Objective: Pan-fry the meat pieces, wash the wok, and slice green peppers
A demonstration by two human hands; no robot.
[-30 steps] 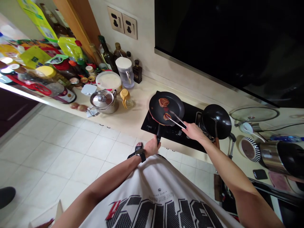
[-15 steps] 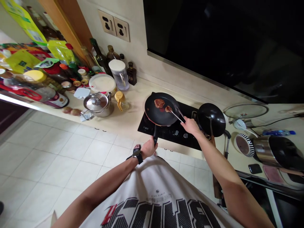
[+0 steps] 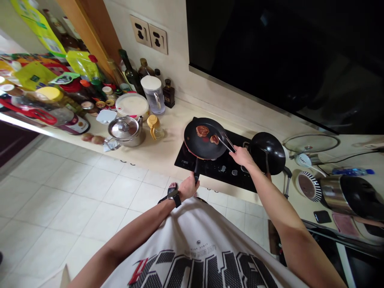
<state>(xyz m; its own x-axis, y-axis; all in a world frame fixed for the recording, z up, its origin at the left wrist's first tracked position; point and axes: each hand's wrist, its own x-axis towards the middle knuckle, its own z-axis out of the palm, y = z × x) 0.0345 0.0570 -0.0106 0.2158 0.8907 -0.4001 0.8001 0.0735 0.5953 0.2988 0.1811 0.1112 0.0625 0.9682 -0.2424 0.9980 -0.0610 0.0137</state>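
Note:
A black frying pan (image 3: 198, 146) sits on the black hob (image 3: 223, 170) with two browned pieces of meat in it: a larger piece (image 3: 202, 130) and a smaller piece (image 3: 214, 139). My left hand (image 3: 188, 187), with a watch at the wrist, is closed round the pan's handle at the counter's front edge. My right hand (image 3: 242, 155) is closed on metal tongs (image 3: 225, 141). The tongs' tips are at the smaller piece of meat, near the pan's right side.
A black wok (image 3: 267, 152) stands right of the pan. On the left of the counter are a steel lidded pot (image 3: 125, 130), a yellow-capped bottle (image 3: 154, 126), a clear jug (image 3: 153, 94) and several bottles and jars. A glass lid (image 3: 310, 143) and a steel cooker (image 3: 351, 196) are at the right.
The tongs carried the smaller piece of meat from the pan's near side toward its far right side. My left hand stayed on the handle.

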